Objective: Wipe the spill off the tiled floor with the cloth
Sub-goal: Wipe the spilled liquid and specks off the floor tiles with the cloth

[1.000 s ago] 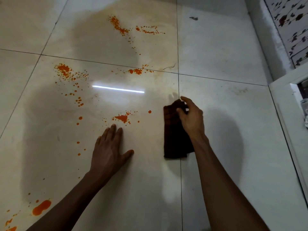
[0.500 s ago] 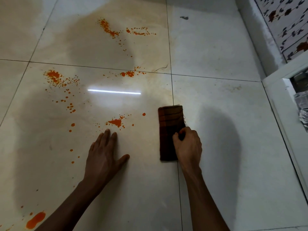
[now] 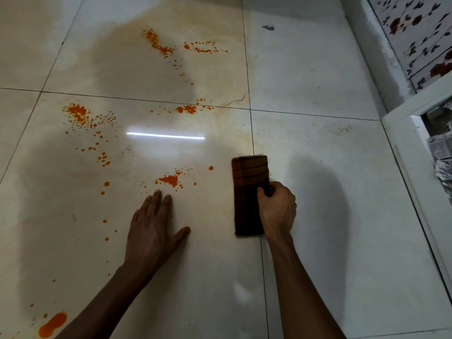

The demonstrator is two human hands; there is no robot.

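A dark brown checked cloth, folded into a long strip, lies flat on the pale tiled floor. My right hand grips its right edge near the middle, fingers curled over it. My left hand presses flat on the floor with fingers spread, holding nothing. Orange spill is scattered in patches: a splat just beyond my left fingertips, a cluster far left, a streak at the top, drops on the grout line, and a blob at the bottom left.
A white skirting and door frame run along the right side. Floral wall tiles fill the upper right corner. A small dark mark sits on the far tile. A strip light reflects on the floor.
My right hand slid from the cloth's far end back to its right edge near the middle, and the cloth now lies flat. My left hand stayed planted on the floor.
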